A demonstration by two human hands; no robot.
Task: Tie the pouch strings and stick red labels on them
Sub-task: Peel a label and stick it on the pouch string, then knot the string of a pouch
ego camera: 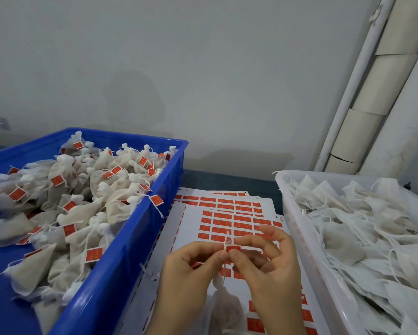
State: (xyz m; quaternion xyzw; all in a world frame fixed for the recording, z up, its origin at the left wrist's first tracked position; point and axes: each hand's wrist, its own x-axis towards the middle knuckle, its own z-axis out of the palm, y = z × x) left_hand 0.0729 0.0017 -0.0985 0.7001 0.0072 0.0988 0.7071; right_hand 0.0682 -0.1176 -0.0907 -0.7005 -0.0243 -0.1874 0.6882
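Observation:
My left hand [188, 274] and my right hand [268, 259] meet over the label sheets, both pinching a small red label [233, 249] folded around a white string [226, 239]. The string's end sticks up above the label. Below the hands the string runs down to a white fabric pouch [223, 308] lying on the sheets, partly hidden by my wrists. White sheets of red labels [229, 213] are spread on the table between the two bins.
A blue crate [140, 238] at the left holds several tied pouches with red labels. A translucent white bin [302, 228] at the right holds several untied pouches with loose strings. A grey wall and pipes stand behind.

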